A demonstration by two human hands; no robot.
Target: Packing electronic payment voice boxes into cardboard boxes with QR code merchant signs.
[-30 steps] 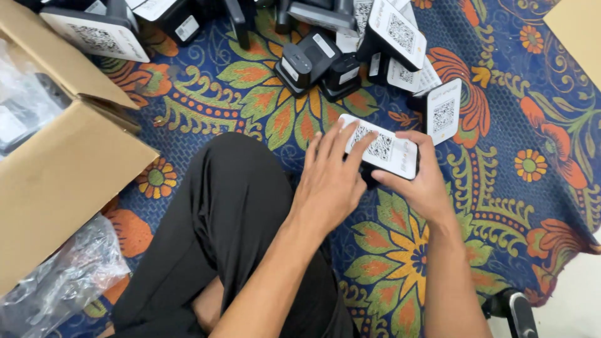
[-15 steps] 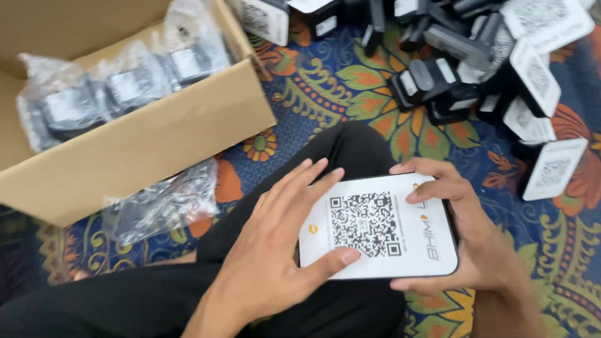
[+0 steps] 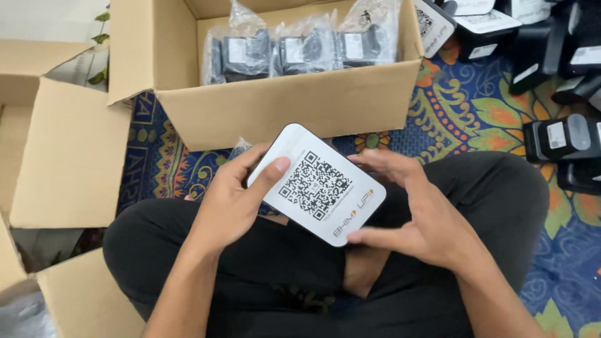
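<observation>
A flat white device with rounded corners and a square black code pattern on its face (image 3: 316, 181) sits tilted above my crossed legs in black trousers. My left hand (image 3: 235, 200) grips its left edge, thumb resting on the white face. My right hand (image 3: 416, 213) supports the right and lower edge, with the fingers curled under it and the thumb at the bottom corner. Just beyond the device stands an open cardboard box (image 3: 282, 106) holding several black devices in clear plastic bags (image 3: 294, 50).
More black devices with white labels (image 3: 560, 138) lie on the patterned blue floor cloth (image 3: 463, 106) at the right and top right. Open cardboard flaps (image 3: 69, 156) lie at the left, another carton (image 3: 87, 300) at the lower left.
My view has swung left, bringing the open box to the centre. The white device has turned from level to tilted, and both hands have kept hold of it above my lap.
</observation>
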